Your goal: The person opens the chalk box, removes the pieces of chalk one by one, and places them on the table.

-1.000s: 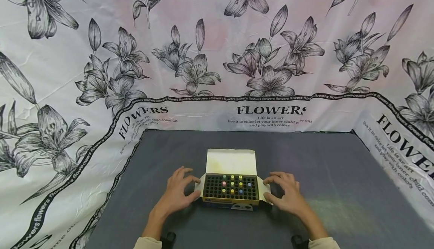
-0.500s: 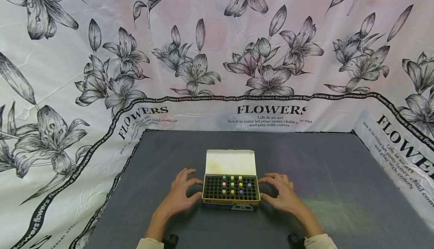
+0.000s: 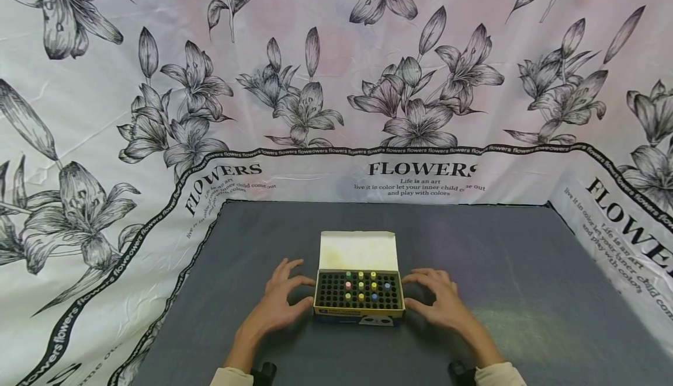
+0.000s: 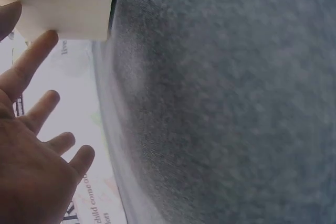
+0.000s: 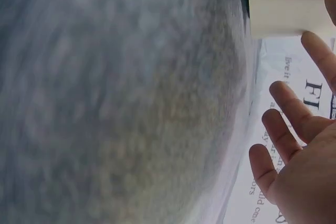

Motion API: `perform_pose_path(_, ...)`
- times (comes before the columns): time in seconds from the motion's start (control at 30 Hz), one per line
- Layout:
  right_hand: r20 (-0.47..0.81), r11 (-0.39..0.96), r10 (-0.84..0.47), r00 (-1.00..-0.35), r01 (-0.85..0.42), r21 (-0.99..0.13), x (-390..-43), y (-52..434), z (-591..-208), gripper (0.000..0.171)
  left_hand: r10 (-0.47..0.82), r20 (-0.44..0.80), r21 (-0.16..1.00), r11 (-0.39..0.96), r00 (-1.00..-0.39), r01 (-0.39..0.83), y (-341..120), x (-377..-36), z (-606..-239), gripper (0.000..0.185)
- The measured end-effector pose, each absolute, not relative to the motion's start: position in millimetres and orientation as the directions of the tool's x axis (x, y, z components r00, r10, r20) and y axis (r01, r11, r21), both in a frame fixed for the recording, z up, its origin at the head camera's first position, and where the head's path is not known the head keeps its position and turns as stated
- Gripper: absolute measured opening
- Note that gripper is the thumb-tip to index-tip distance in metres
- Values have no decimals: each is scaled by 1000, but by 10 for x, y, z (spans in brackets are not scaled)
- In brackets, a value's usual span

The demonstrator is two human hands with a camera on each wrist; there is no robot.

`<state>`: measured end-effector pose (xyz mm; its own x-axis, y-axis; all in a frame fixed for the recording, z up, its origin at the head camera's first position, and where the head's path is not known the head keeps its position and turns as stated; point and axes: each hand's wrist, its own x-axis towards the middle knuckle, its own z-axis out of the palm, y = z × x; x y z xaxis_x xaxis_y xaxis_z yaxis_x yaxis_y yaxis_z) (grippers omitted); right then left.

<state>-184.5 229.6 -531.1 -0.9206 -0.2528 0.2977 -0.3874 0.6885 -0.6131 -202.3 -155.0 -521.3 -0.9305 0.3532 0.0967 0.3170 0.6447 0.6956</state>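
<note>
A small cardboard box (image 3: 359, 315) stands on the grey mat with its white lid (image 3: 358, 251) tipped up at the back. Inside is a black grid of holes holding several small tubes with yellow, pink, green and blue caps (image 3: 360, 286). My left hand (image 3: 282, 300) lies at the box's left side, fingers spread and straight, thumb against the box wall. My right hand (image 3: 439, 301) mirrors it on the right side, fingers spread. In the left wrist view the box side (image 4: 65, 20) meets the fingertips (image 4: 49, 38). The right wrist view shows the box side (image 5: 286, 4) near the fingers (image 5: 319, 51).
The grey mat (image 3: 499, 269) reaches wide on both sides and in front of the box. White cloth printed with black lilies and the word FLOWERS (image 3: 420, 170) rises behind and at both sides of the mat.
Both hands have moved inward against the box, and the two white side flaps that stuck out a second ago are now folded in flat.
</note>
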Motion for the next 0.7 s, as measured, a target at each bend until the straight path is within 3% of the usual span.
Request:
perform_pose_path(0.3, 320, 654, -238, -917, -395, -645, -1818, 2430, -5270, 32, 302, 85, 738, 621, -949, 264, -1591, -2015, -5234, 25)
perform_pose_path(0.5, 379, 655, -224, -898, -426, -624, -1821, 2428, -5189, 41, 256, 74, 749, 624, -964, 223, -1607, -2007, -5219, 30)
perform_pose_path(0.7, 485, 655, -206, -850, -488, -577, -1826, 2322, -5076, 43, 256, 182, 702, 642, -949, 307, -1572, -2013, -5186, 32)
